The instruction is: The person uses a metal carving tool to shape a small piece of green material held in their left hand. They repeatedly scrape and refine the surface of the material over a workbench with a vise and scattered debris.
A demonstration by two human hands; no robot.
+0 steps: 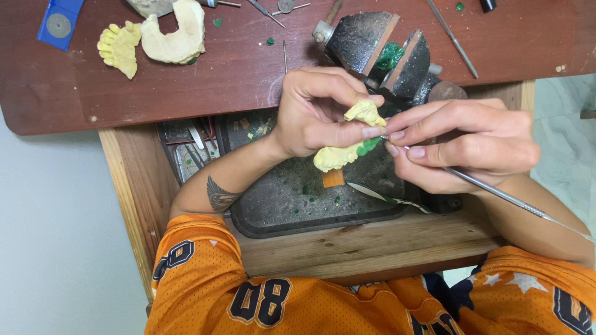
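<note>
A person in an orange jersey works over an open wooden drawer point(385, 242), both hands meeting above a dark metal tray point(292, 198) flecked with green crumbs. The left hand point(313, 111) has its fingers curled tight around a yellow plaster cast of teeth point(347, 139) — thumb pressed along its side, the cast raised clear of the tray, with a patch of green wax point(370, 146) showing on the edge that faces the other hand. The right hand point(465, 146) pinches a thin metal tool point(496, 193) between thumb and fingertips, pen-fashion; its tip sits at the green wax, and the long handle runs back past the wrist.

Just behind the hands, on the reddish-brown tabletop point(236, 68), stands a small dark vise point(385, 56) with a lump of green material between its faces. Farther to the camera's left lie a second yellow cast point(118, 48) and a pale cream one point(174, 34) — touching each other — and a blue card with a round disc point(59, 22). More slim metal tools point(452, 38) are scattered along the table's far edge.
</note>
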